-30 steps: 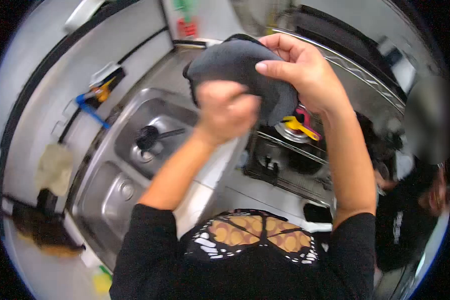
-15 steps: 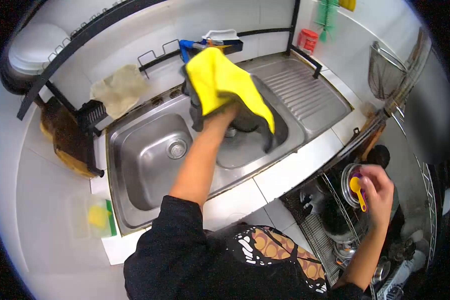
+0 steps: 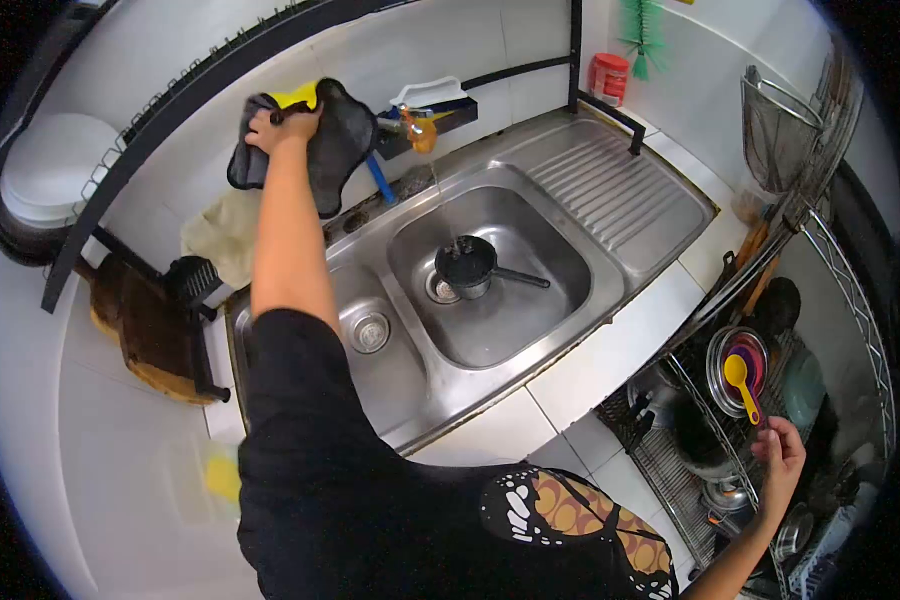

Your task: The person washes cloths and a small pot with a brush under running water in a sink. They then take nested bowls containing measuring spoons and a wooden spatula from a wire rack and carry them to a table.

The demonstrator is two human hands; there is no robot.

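Note:
High at the left, my left hand (image 3: 288,128) grips a dark grey cloth (image 3: 342,150) with a yellow side, bunched near its top edge beside the wall. My right hand (image 3: 782,452) is low at the right, fingers bent together at the lower end of a yellow spoon (image 3: 738,374); what they pinch is too small to tell. Behind the spoon are nested metal bowls (image 3: 715,365). A small dark pot (image 3: 467,268) with a long handle sits in the right basin, under a thin stream from the faucet (image 3: 417,128).
The double sink (image 3: 560,300) has a ribbed drainboard (image 3: 610,190) at its right. A black rack (image 3: 175,110) runs above at the left. A pale cloth (image 3: 220,240) hangs by the left basin. A wire shelf (image 3: 665,470) with cookware stands at the lower right; a strainer (image 3: 778,130) hangs above.
My left hand has carried the cloth left and up to the wall, mostly grey side showing now. My right hand has moved slightly down. The pot and running water have come into view.

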